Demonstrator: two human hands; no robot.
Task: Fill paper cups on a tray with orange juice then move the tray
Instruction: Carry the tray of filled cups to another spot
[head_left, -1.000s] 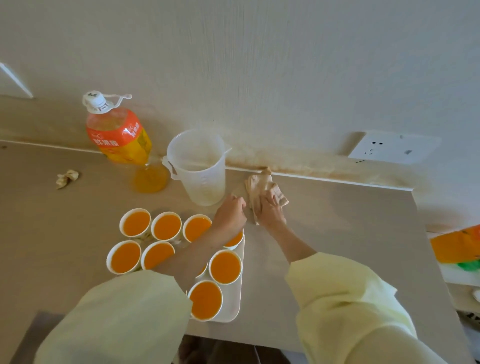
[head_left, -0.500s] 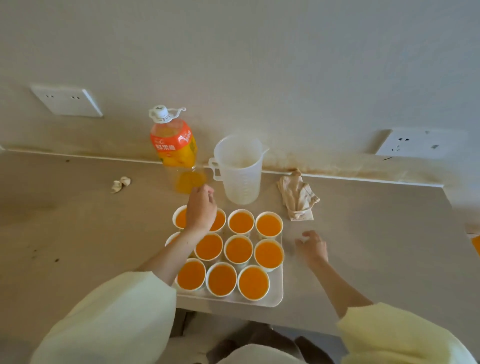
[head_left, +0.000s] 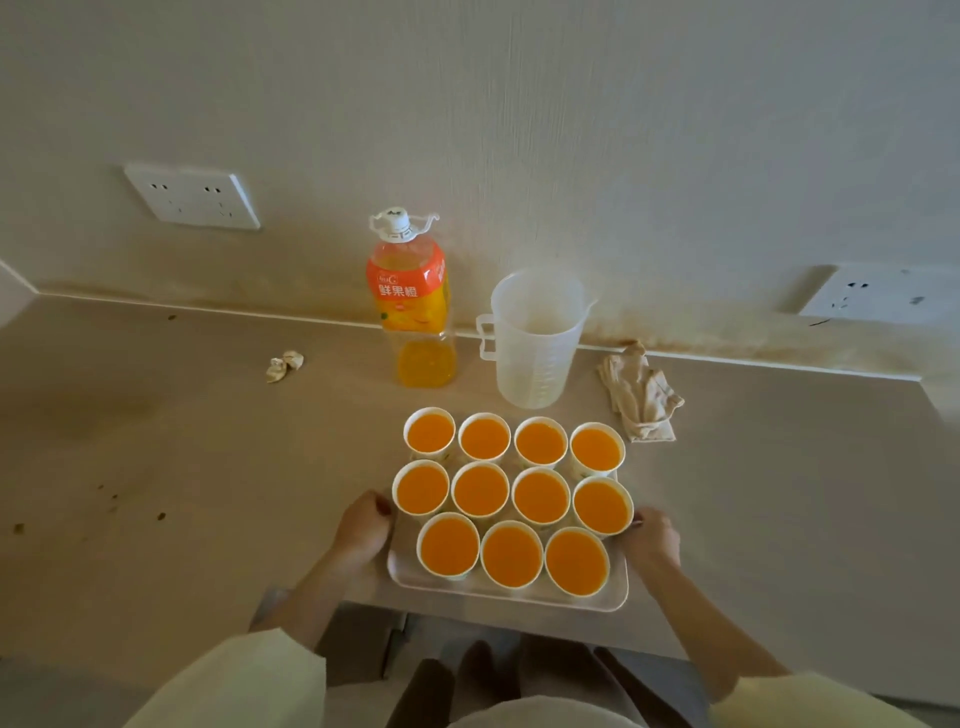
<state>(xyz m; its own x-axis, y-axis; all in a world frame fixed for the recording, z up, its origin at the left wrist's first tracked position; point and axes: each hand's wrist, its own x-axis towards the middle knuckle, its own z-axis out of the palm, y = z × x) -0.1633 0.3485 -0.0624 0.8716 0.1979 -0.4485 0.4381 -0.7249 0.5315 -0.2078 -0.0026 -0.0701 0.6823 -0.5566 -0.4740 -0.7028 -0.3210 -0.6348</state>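
Note:
A white tray (head_left: 509, 593) lies near the front edge of the beige counter, carrying several paper cups (head_left: 481, 490) full of orange juice in three rows. My left hand (head_left: 362, 527) grips the tray's left edge with curled fingers. My right hand (head_left: 652, 538) grips the right edge the same way. Behind the tray stands an orange juice bottle (head_left: 415, 306), capped and nearly empty, with an empty clear measuring jug (head_left: 535, 338) to its right.
A crumpled cloth (head_left: 641, 395) lies right of the jug near the wall. A small paper wad (head_left: 283, 364) sits on the counter (head_left: 182, 457) to the left, with a few dark specks. Wall sockets (head_left: 192, 197) hang on the left and on the right (head_left: 878, 296).
My left hand left the back cups and my right hand left the counter. Both came down to the tray's sides and closed on its edges. The view has shifted.

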